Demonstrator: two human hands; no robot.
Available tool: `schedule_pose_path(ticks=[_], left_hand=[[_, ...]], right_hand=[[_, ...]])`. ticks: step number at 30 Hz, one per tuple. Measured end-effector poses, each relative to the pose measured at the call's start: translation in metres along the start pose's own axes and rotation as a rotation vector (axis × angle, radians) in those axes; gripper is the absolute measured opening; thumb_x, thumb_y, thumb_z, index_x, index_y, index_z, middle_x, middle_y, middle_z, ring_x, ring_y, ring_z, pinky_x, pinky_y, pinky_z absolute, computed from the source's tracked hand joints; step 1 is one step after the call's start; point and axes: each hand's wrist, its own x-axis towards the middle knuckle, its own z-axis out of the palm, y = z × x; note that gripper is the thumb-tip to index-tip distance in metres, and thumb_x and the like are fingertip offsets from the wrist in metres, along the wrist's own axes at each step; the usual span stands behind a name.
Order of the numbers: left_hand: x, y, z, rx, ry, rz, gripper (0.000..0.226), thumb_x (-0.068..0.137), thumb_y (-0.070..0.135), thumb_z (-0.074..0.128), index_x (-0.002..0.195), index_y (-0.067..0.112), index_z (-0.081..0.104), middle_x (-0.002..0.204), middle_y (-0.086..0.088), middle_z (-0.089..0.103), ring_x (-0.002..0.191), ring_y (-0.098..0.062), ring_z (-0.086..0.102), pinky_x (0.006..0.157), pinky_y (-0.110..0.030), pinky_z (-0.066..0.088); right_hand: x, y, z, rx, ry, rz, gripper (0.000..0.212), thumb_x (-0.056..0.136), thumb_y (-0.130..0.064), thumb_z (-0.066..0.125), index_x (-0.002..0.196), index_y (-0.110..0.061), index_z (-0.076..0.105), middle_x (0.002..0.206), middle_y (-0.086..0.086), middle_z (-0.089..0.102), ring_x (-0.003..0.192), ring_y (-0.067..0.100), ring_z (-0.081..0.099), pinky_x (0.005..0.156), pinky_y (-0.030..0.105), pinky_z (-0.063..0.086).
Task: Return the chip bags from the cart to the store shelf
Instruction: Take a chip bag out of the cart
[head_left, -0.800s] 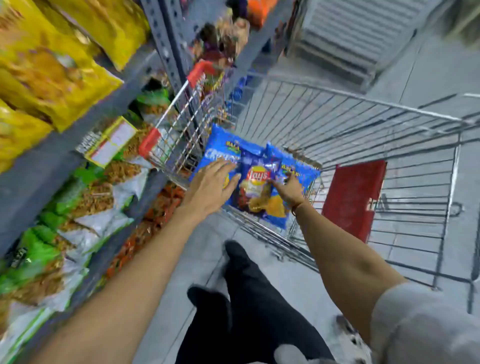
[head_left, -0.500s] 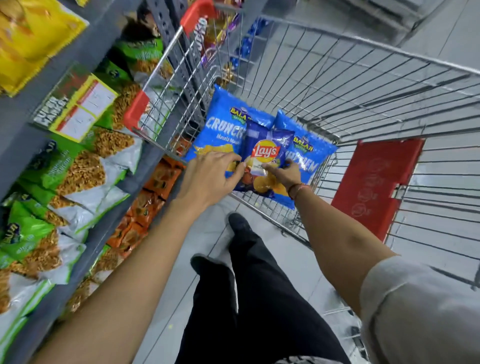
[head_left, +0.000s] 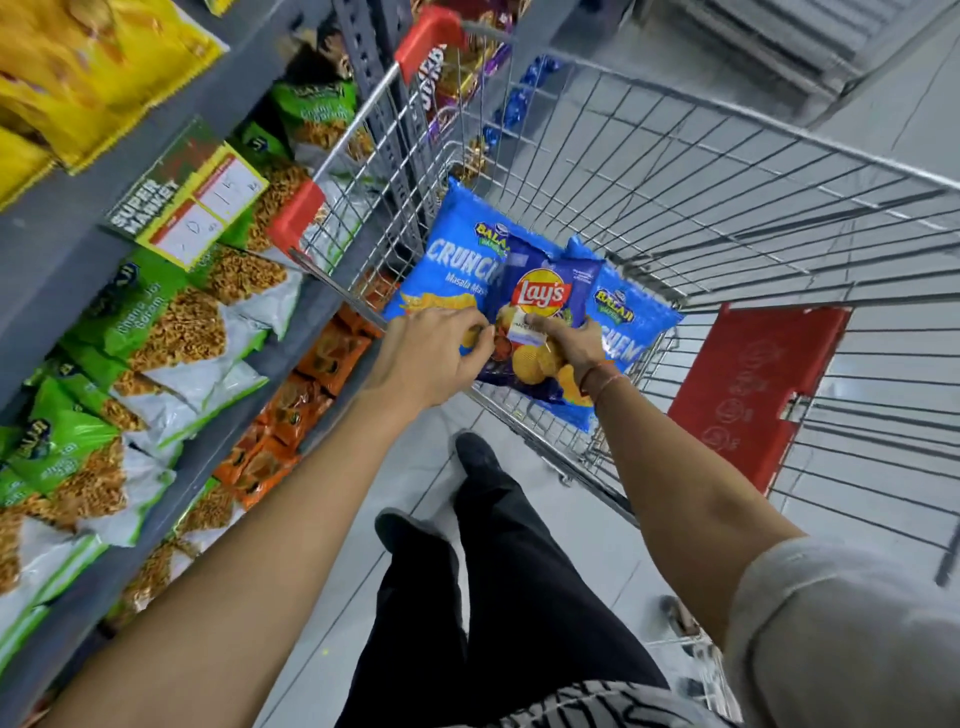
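With my left hand (head_left: 435, 347) and right hand (head_left: 570, 340) pinching the lower edges of the dark blue crinkly Lay's chip bag (head_left: 537, 317) in the wire shopping cart (head_left: 675, 218), I judged lifting it clear of both light blue foil bags (head_left: 457, 265) safest.

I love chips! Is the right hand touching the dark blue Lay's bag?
Touching. The head view shows the right hand with its fingers pressed on the front of the dark blue Lay's bag, no gap visible.

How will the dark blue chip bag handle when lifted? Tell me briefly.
The dark blue chip bag looks puffed, so it is probably light. Its glossy film may slip between the fingers. The chips pictured on it suggest contents that would break if squeezed.
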Motion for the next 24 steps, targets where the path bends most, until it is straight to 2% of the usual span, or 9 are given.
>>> schedule_pose_path(ticks=[2, 3, 6, 8, 11, 14, 17, 20, 24], left_hand=[[0.000, 0.000, 0.001, -0.033, -0.034, -0.030, 0.039, 0.090, 0.043, 0.040, 0.102, 0.019, 0.067, 0.099, -0.005, 0.073, 0.091, -0.029, 0.064, 0.066, -0.035, 0.045], [0.000, 0.001, -0.002, -0.082, -0.059, -0.038, 0.041, 0.090, 0.047, 0.040, 0.103, 0.019, 0.067, 0.100, -0.005, 0.072, 0.093, -0.028, 0.064, 0.071, -0.036, 0.048], [-0.003, 0.002, -0.023, -0.168, -0.060, -0.043, 0.052, 0.086, 0.056, 0.036, 0.104, 0.018, 0.067, 0.102, -0.009, 0.070, 0.097, -0.030, 0.062, 0.081, -0.042, 0.050], [-0.007, 0.001, -0.047, -0.157, 0.015, -0.034, 0.045, 0.088, 0.051, 0.042, 0.107, 0.018, 0.066, 0.107, -0.009, 0.069, 0.101, -0.029, 0.061, 0.083, -0.041, 0.050], [-0.019, -0.001, -0.100, -0.166, 0.174, -0.008, 0.045, 0.087, 0.049, 0.042, 0.106, 0.017, 0.066, 0.106, -0.006, 0.070, 0.098, -0.027, 0.062, 0.081, -0.039, 0.050], [-0.041, -0.001, -0.162, -0.136, 0.366, -0.002, 0.036, 0.090, 0.041, 0.050, 0.108, 0.014, 0.066, 0.110, -0.007, 0.069, 0.102, -0.026, 0.061, 0.084, -0.036, 0.046], [-0.078, -0.002, -0.228, -0.107, 0.582, -0.016, 0.034, 0.088, 0.037, 0.054, 0.109, 0.012, 0.066, 0.110, -0.010, 0.069, 0.104, -0.026, 0.062, 0.086, -0.032, 0.044], [-0.127, -0.002, -0.292, 0.021, 0.790, -0.045, 0.041, 0.087, 0.043, 0.047, 0.109, 0.013, 0.065, 0.111, -0.009, 0.068, 0.103, -0.025, 0.062, 0.090, -0.034, 0.043], [-0.201, -0.010, -0.369, 0.207, 1.113, -0.093, 0.027, 0.089, 0.026, 0.055, 0.107, 0.008, 0.065, 0.108, -0.013, 0.069, 0.100, -0.027, 0.061, 0.090, -0.031, 0.040]], right_hand=[[-0.007, -0.010, -0.007, 0.021, 0.011, -0.051, 0.084, 0.048, -0.037, 0.091, 0.116, 0.001, 0.060, 0.111, 0.014, 0.071, 0.097, 0.030, 0.069, 0.086, 0.048, 0.058], [-0.015, -0.020, -0.009, 0.014, 0.012, -0.079, 0.077, 0.052, -0.034, 0.090, 0.115, 0.001, 0.061, 0.107, 0.012, 0.072, 0.094, 0.028, 0.070, 0.085, 0.047, 0.058], [-0.044, -0.056, -0.010, 0.045, 0.003, -0.213, 0.037, 0.069, -0.012, 0.083, 0.102, -0.003, 0.068, 0.087, 0.000, 0.075, 0.078, 0.014, 0.072, 0.073, 0.034, 0.058], [-0.068, -0.085, -0.009, 0.094, -0.019, -0.308, 0.031, 0.072, -0.005, 0.080, 0.100, -0.006, 0.068, 0.085, -0.002, 0.073, 0.072, 0.008, 0.072, 0.066, 0.025, 0.057], [-0.107, -0.134, -0.001, 0.148, -0.060, -0.444, 0.029, 0.070, -0.006, 0.081, 0.094, -0.012, 0.067, 0.080, -0.006, 0.075, 0.074, 0.012, 0.073, 0.068, 0.028, 0.057], [-0.156, -0.189, 0.018, 0.177, -0.131, -0.591, 0.028, 0.070, -0.004, 0.080, 0.093, -0.012, 0.069, 0.071, -0.011, 0.076, 0.071, 0.008, 0.072, 0.062, 0.023, 0.057], [-0.216, -0.239, 0.041, 0.195, -0.223, -0.730, 0.030, 0.070, -0.005, 0.080, 0.097, -0.010, 0.069, 0.080, -0.006, 0.076, 0.075, 0.011, 0.073, 0.065, 0.024, 0.058], [-0.284, -0.280, 0.070, 0.221, -0.373, -0.863, 0.022, 0.072, -0.003, 0.078, 0.091, -0.011, 0.070, 0.076, -0.006, 0.076, 0.073, 0.012, 0.072, 0.067, 0.027, 0.058], [-0.369, -0.320, 0.113, 0.273, -0.552, -1.015, 0.019, 0.072, -0.004, 0.077, 0.086, -0.015, 0.070, 0.073, -0.008, 0.076, 0.073, 0.011, 0.072, 0.067, 0.027, 0.058]])
